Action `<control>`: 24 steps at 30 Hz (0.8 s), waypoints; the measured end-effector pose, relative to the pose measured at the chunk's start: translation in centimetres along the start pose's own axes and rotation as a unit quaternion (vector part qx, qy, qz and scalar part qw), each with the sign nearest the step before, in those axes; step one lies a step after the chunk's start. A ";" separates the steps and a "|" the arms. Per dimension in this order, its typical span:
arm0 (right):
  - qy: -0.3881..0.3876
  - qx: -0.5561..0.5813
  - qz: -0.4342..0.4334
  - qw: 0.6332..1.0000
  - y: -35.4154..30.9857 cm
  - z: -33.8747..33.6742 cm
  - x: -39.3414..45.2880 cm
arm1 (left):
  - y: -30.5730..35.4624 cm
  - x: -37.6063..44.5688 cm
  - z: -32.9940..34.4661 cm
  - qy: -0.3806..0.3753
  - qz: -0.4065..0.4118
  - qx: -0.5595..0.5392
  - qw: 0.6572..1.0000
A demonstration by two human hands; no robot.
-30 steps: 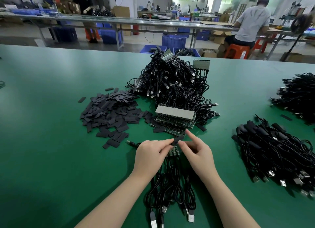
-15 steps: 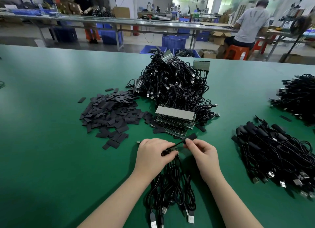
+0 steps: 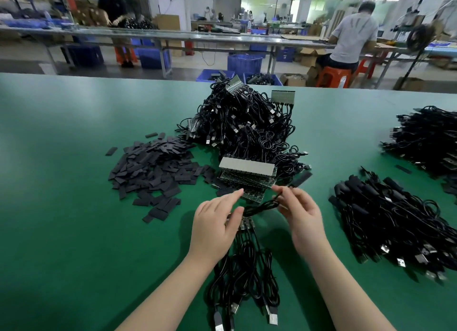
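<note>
At centre left of the frame, a heap of black sleeves (image 3: pixel 150 167) lies on the green surface (image 3: pixel 61 231). Just below centre, the left hand (image 3: pixel 215 224) keeps its fingers straight and spread, perhaps brushing the cable (image 3: pixel 262 205). Right of centre, the right hand (image 3: pixel 301 214) pinches that cable, whose sleeve (image 3: pixel 302 179) tilts upward. A sharp tug could shake the sleeve loose.

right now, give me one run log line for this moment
right hand pinches black cable | black sleeve at cable's far end | left hand, fingers straight, next to board strip
</note>
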State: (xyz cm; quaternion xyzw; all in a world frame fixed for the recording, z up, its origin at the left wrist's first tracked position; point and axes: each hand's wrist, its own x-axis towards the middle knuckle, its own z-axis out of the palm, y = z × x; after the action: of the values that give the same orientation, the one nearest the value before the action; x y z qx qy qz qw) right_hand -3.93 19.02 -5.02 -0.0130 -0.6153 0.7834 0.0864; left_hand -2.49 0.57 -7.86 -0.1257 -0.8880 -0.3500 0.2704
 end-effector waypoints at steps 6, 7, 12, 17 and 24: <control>0.187 -0.154 -0.156 0.958 -8.3 -5.8 1.4 | 0.0 0.0 0.0 0.001 -0.029 -0.012 0.999; 0.212 -0.267 -0.171 0.924 -9.4 -7.1 1.7 | 0.0 0.0 0.1 -0.001 -0.025 -0.009 1.000; 0.275 -0.653 -0.086 0.701 -10.2 -12.7 4.5 | 0.1 0.0 0.2 -0.004 -0.017 -0.001 1.000; 0.159 -0.790 0.114 0.581 -7.0 -15.4 5.3 | -0.1 -0.1 0.1 -0.016 -0.020 0.000 1.000; 0.130 -0.765 0.173 0.607 -7.2 -15.5 6.3 | 0.3 0.0 0.0 -0.031 -0.016 0.001 0.999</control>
State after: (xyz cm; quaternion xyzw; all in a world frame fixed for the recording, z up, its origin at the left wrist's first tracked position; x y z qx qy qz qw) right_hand -7.33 36.53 -1.26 -0.2820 -0.9592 0.0182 -0.0132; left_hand -2.40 0.76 -7.71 -0.1222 -0.8984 -0.3490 0.2371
